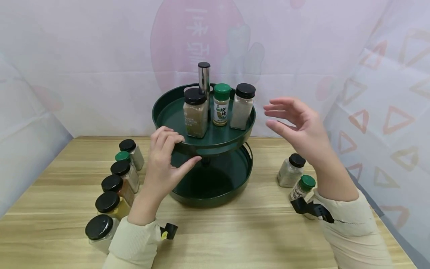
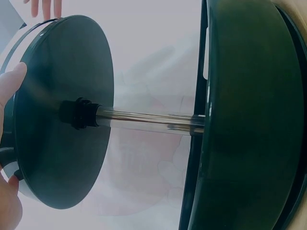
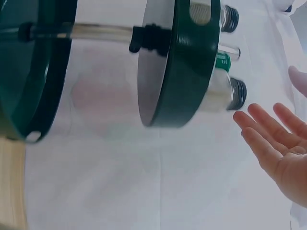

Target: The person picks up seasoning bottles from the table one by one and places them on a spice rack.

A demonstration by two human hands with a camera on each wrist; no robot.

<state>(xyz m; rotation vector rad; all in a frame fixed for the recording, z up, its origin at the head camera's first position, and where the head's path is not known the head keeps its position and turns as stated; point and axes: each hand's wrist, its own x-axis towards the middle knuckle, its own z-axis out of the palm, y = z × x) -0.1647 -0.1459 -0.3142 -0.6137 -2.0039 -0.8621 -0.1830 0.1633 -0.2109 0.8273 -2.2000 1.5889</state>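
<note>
A dark green two-tier round spice rack (image 1: 205, 201) stands on the table, a metal post through its middle. My left hand (image 1: 164, 157) holds the front left rim of the upper tray (image 2: 72, 158), fingers over the edge and thumb below. On that tray stand a brown cumin powder jar (image 1: 195, 119), a green-capped shaker (image 1: 221, 108) and a black-capped pale jar (image 1: 241, 112). To the right of the pale jar, my right hand (image 1: 295, 123) is raised in the air with nothing in it. Its loosely bent fingers (image 3: 268, 120) point toward that jar, apart from it.
Several spice jars (image 1: 114, 201) with black or green caps line the wooden table (image 1: 228, 239) at the left. At the right stand a black-capped jar (image 1: 289, 172) and a green-capped shaker (image 1: 302, 186), close to my right forearm. Behind hangs a printed white cloth (image 1: 107, 56).
</note>
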